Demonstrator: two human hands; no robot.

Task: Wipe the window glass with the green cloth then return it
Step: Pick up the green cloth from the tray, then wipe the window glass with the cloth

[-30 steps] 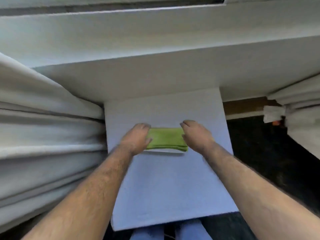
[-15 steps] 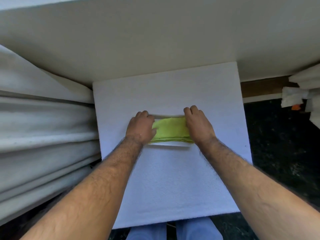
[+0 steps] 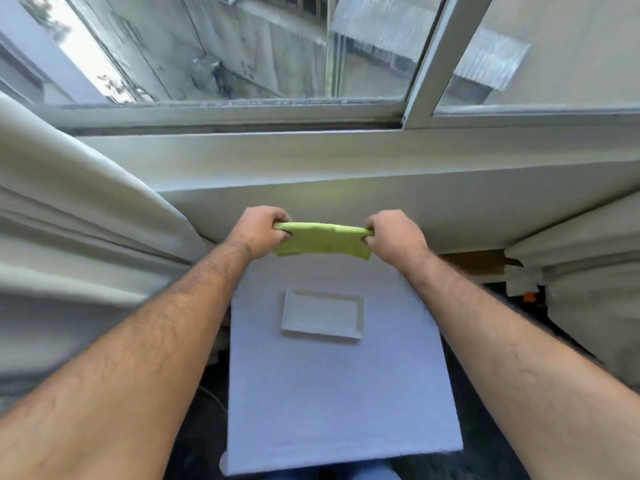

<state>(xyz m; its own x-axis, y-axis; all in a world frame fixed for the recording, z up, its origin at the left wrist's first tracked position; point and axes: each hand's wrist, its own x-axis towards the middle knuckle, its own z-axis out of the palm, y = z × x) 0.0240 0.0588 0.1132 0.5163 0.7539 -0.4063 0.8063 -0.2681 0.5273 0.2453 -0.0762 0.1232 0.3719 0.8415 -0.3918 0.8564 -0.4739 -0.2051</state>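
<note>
Both hands are closed on the green cloth (image 3: 322, 241), the left hand (image 3: 259, 232) pinching its left end and the right hand (image 3: 394, 237) its right end, so the folded cloth hangs stretched between them at the centre of the frame, clear of any surface. Below it, toward the lower middle, a shallow white tray (image 3: 322, 335) sits bare on a white board (image 3: 339, 403). Above the hands a pale sill (image 3: 311, 161) crosses the frame, and beyond it the window glass (image 3: 242, 46) fills the upper part, with a frame post (image 3: 429, 60) at upper right. Curtains (image 3: 69, 216) hang at the left edge. This looks like the pickup step, with wiping not yet begun. The next move likely calls for raising the cloth past the sill, probably gathering it into one hand, and pressing it flat to the pane.
</note>
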